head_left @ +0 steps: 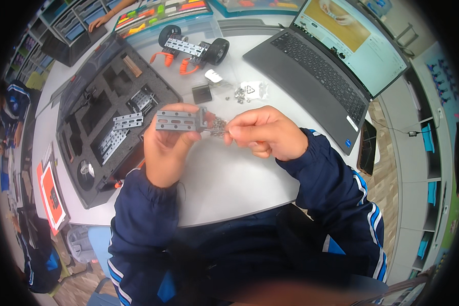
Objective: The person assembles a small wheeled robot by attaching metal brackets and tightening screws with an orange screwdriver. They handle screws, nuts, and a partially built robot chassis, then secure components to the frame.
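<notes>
My left hand (pixel 168 148) is closed around a grey slotted metal bracket (pixel 176 121), held level above the table. A small upright plate (pixel 201 118) stands at the bracket's right end. My right hand (pixel 265 132) is closed in a pinch on a thin metal rod (pixel 215 131), which points left at that end; its exact kind is too small to make out. Behind the fingertips lies a pile of small metal screws (pixel 219 123). Farther back are loose metal nuts (pixel 239 95) beside a clear plastic bag (pixel 255 90).
A foam-lined case (pixel 94 145) with metal parts sits at left. A wheeled chassis (pixel 188 48) with orange cables stands behind my hands. An open laptop (pixel 316 66) fills the right, a phone (pixel 367 148) beside it. Trays of colourful parts (pixel 160 15) and another person's hand (pixel 98 23) are at the back.
</notes>
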{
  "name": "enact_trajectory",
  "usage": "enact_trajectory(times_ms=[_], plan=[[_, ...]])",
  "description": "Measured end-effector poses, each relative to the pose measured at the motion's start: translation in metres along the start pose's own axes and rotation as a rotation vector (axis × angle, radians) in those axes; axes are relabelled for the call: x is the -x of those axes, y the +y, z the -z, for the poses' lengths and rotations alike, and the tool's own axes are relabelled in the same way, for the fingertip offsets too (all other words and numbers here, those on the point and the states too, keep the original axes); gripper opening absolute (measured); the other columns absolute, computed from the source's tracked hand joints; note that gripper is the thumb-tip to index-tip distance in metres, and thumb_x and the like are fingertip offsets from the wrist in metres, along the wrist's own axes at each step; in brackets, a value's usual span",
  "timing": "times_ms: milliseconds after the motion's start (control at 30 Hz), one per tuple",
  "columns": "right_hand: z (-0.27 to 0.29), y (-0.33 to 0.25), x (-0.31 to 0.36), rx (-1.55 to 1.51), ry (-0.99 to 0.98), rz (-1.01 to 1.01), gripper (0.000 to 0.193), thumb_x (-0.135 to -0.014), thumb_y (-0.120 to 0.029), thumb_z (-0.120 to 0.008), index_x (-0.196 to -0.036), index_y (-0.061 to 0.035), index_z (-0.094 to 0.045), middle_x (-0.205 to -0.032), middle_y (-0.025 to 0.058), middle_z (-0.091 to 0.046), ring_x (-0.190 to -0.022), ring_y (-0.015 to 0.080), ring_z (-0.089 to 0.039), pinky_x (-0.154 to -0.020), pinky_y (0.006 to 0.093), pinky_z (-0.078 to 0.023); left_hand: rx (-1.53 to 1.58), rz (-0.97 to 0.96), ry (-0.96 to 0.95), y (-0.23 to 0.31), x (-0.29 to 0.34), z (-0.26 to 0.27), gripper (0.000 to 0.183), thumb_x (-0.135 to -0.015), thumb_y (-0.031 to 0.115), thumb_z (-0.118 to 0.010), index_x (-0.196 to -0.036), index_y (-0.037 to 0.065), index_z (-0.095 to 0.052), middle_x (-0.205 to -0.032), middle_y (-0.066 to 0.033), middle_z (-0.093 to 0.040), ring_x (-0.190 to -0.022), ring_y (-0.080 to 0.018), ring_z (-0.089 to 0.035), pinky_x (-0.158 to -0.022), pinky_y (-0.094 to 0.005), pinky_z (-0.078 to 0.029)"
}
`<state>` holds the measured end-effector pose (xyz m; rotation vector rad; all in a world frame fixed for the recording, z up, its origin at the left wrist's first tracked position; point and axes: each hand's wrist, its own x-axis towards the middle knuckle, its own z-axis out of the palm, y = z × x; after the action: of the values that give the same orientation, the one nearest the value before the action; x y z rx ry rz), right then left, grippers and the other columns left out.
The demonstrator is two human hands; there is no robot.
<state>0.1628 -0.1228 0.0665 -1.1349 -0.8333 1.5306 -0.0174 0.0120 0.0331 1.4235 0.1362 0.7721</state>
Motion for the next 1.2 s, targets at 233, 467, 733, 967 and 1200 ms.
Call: enact_trajectory(times_ms=[233, 467, 733, 967, 1200], plan=[[-0.012, 0.018, -0.009, 0.837, 0.348, 0.633, 0.016, -0.092, -0.019, -0.063, -0.092, -0.0033, -0.061, -0.066, 0.0051, -0.053, -0.058, 0.0197, -0.056, -0.054, 0.0311, -0.044, 0.0, -0.01, 0.072, 0.0, -0.003, -0.002, 0.036, -0.087, 0.001, -0.066, -0.119, -0.006, -0.051, -0.114, -0.0189, -0.063, -0.105, -0.0243, -0.063, -0.094, -0.0359, -0.049], [-0.01, 0.022, -0.009, 1.16, 0.499, 0.793, 0.011, -0.089, -0.015, -0.064, -0.092, -0.0055, -0.06, -0.075, 0.0078, -0.059, -0.066, 0.0273, -0.061, -0.059, 0.0364, -0.049, 0.032, 0.057, 0.059, 0.001, -0.007, -0.003, 0.051, -0.087, 0.008, -0.068, -0.13, -0.007, -0.046, -0.118, -0.0194, -0.061, -0.108, -0.0274, -0.062, -0.095, -0.0377, -0.05], [-0.01, 0.024, -0.013, 1.221, 0.49, 0.861, 0.007, -0.09, -0.006, -0.062, -0.095, -0.0012, -0.061, -0.074, 0.0092, -0.059, -0.059, 0.0224, -0.057, -0.055, 0.0307, -0.045, 0.039, 0.174, 0.13, 0.007, -0.006, -0.007, 0.046, -0.081, -0.006, -0.071, -0.123, -0.004, -0.054, -0.114, -0.0158, -0.064, -0.104, -0.0211, -0.063, -0.092, -0.0328, -0.05], [-0.009, 0.025, -0.012, 1.294, 0.493, 0.783, 0.008, -0.091, -0.011, -0.062, -0.09, -0.0034, -0.059, -0.066, 0.008, -0.059, -0.056, 0.0243, -0.059, -0.053, 0.0323, -0.045, 0.022, 0.253, 0.141, 0.008, -0.007, -0.007, 0.041, -0.082, -0.004, -0.071, -0.12, -0.003, -0.056, -0.111, -0.0139, -0.065, -0.101, -0.0188, -0.064, -0.09, -0.0309, -0.051], [-0.011, 0.028, -0.01, 1.244, 0.454, 0.782, 0.012, -0.089, -0.012, -0.065, -0.09, -0.0022, -0.058, -0.069, 0.01, -0.06, -0.057, 0.0259, -0.06, -0.053, 0.0318, -0.046, 0.137, 0.15, 0.07, -0.001, -0.008, -0.002, 0.039, -0.087, -0.001, -0.064, -0.124, -0.005, -0.053, -0.117, -0.0169, -0.063, -0.105, -0.0206, -0.062, -0.094, -0.0325, -0.049]])
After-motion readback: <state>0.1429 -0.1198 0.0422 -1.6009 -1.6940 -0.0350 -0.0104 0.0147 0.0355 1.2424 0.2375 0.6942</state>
